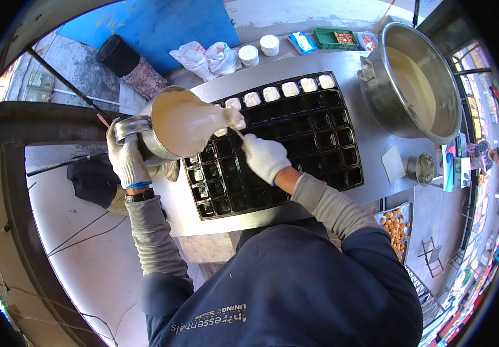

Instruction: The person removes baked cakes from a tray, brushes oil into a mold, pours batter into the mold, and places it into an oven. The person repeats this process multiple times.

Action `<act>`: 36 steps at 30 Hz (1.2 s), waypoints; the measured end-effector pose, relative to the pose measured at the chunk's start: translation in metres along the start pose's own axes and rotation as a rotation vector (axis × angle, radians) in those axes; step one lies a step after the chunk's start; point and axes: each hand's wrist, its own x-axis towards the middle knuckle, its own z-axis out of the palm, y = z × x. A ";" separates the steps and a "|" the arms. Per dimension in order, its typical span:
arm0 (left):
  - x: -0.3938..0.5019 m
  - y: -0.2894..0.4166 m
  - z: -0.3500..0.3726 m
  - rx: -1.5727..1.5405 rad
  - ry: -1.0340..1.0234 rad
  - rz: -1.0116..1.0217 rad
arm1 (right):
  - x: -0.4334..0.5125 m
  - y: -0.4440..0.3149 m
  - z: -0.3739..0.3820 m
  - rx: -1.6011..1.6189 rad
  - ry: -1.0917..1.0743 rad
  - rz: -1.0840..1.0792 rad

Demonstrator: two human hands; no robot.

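My left hand (pixel 127 158), in a white knit glove, grips the handle of a metal pitcher (pixel 146 139) tilted over the far left corner of a dark baking mold tray (pixel 271 149). Pale batter (pixel 191 121) reaches the pitcher's lip. My right hand (pixel 266 157), also gloved, holds a thin utensil (pixel 237 131) whose tip is at the batter by the lip; its far end is hidden. Batter fills the cavities of the tray's far row and at least one in the row nearer me, under the lip. Many other cavities look dark.
The tray lies on a stainless steel table (pixel 349 108). A large metal pot (pixel 409 86) of batter stands at the right, near a white scraper (pixel 393 164) and a small metal container (pixel 421 168). White tubs (pixel 269 45), bags (pixel 221 58) and a green crate (pixel 334 39) line the far side.
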 end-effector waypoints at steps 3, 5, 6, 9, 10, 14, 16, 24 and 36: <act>-0.004 0.007 0.021 0.021 0.012 0.026 | -0.002 0.044 -0.010 -0.051 -0.038 0.113; -0.006 0.009 0.031 0.008 -0.012 0.035 | -0.005 0.039 -0.020 -0.020 0.007 0.128; -0.009 0.016 0.041 0.006 -0.005 0.021 | -0.008 0.028 -0.027 0.042 0.077 0.071; -0.008 0.020 0.061 0.008 -0.044 0.003 | -0.013 0.012 -0.040 0.070 0.073 -0.012; -0.004 0.017 0.063 -0.008 -0.091 0.014 | -0.013 0.024 -0.033 0.064 0.071 0.037; 0.003 0.012 0.079 -0.012 -0.145 0.016 | -0.017 0.072 -0.046 0.017 0.001 0.217; 0.000 0.015 0.091 0.003 -0.138 0.022 | -0.020 0.070 -0.056 0.032 0.079 0.168; 0.006 0.012 0.136 0.034 -0.204 0.106 | -0.026 0.097 -0.068 0.030 0.087 0.237; -0.005 0.028 0.214 -0.021 -0.232 0.193 | -0.037 0.136 -0.100 0.021 0.171 0.312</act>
